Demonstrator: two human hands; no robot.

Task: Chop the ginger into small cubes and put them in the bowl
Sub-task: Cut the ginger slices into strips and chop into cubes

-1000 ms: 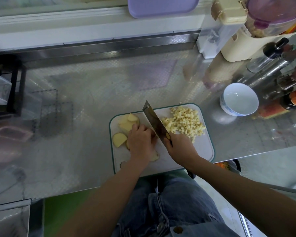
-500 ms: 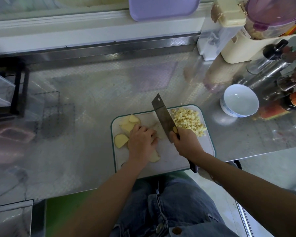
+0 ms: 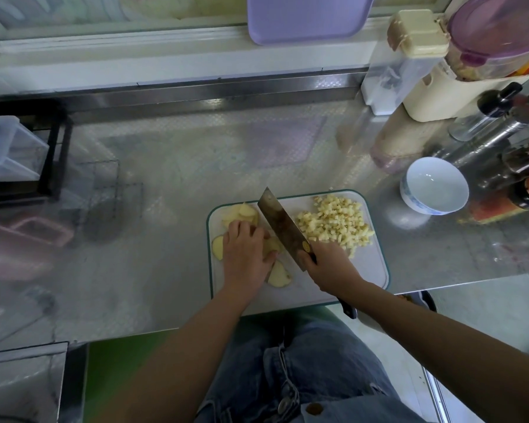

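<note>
Your right grip [image 3: 327,267] is clamped on the dark steel cleaver [image 3: 283,227]; the pale yellow ginger slices [image 3: 271,245] lie just left of its blade, held under your curled left grip [image 3: 245,251].

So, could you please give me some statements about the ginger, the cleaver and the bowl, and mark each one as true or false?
1. The white bowl holds no ginger. True.
2. The right hand grips the cleaver. True.
3. The ginger cubes are piled to the left of the cleaver. False: they are piled to its right, on the cutting board.
4. The left hand rests on the white bowl. False: it holds ginger slices down on the cutting board, and the bowl stands apart on the counter.
5. Uncut ginger slices lie on the left part of the cutting board. True.
</note>
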